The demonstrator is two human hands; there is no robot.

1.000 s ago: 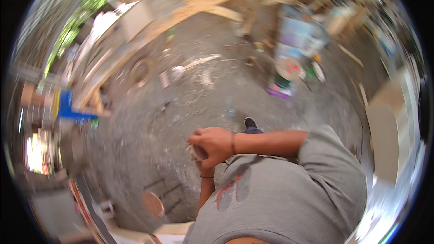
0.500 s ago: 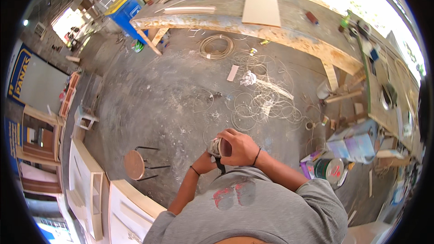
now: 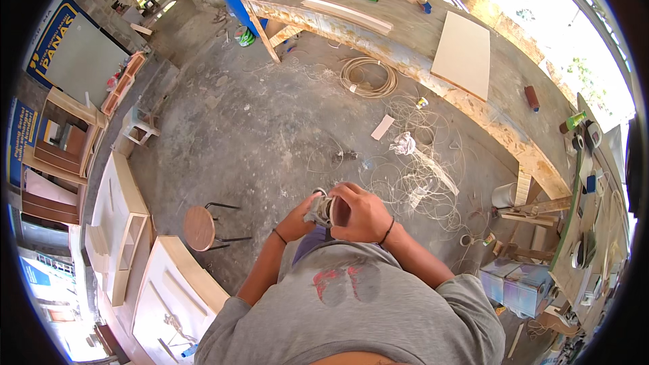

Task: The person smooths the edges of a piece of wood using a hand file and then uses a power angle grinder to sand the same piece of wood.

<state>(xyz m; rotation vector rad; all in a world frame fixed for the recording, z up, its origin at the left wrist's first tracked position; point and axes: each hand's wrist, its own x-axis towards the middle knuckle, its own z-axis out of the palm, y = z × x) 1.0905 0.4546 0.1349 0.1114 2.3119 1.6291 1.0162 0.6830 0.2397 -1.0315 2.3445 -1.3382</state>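
Note:
Close in front of my grey shirt, I hold a grey hand tool [image 3: 317, 215] with a round brown disc [image 3: 340, 211] that looks like a sanding pad. My left hand [image 3: 295, 222] is wrapped around the grey body. Fingers of my right hand [image 3: 364, 213] curl over the edge of the disc from the right side. Parts of the tool are covered by both hands, so its exact kind is uncertain.
A round stool [image 3: 199, 228] stands on the concrete floor at left, near white wooden panels [image 3: 169, 297]. Ahead, a long workbench [image 3: 405, 40] carries a pale board [image 3: 463, 54]. Tangled strands [image 3: 422, 186] and a coil [image 3: 368, 78] lie on the floor.
The view has turned left, so the workbench and floor items sit farther right in the picture. Both hands stay on the tool, and more of its grey body shows.

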